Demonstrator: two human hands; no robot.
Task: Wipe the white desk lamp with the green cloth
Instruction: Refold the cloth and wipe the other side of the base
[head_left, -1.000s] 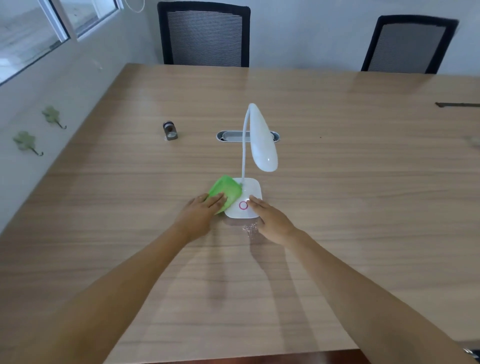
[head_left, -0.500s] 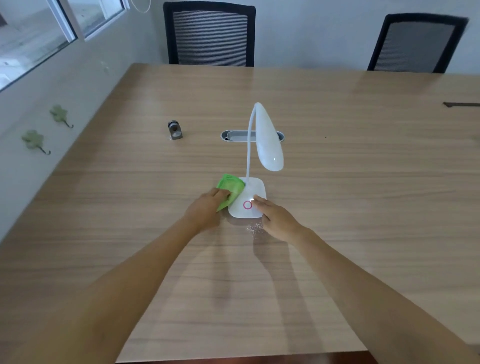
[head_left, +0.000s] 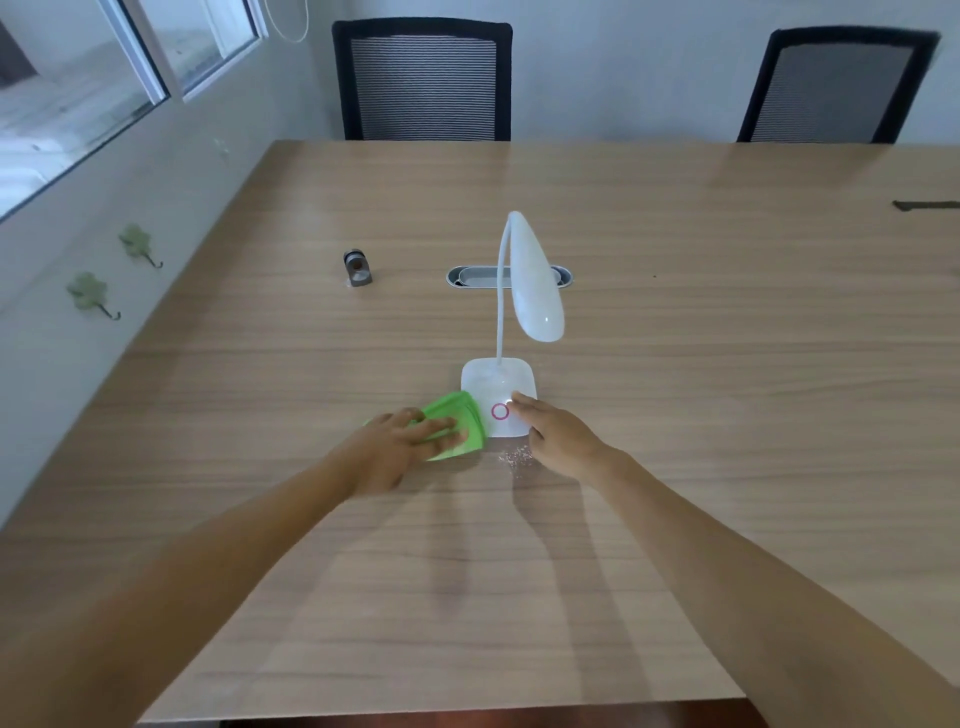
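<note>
cloth moved off lamp base to its near-left corner

i see left hand (head_left: 402, 441) pressing green cloth (head_left: 457, 426) flat on table (head_left: 727, 415); right hand (head_left: 558, 434) spread, fingertips steadying lamp (head_left: 501, 387). neck and head likely unwiped.
</note>
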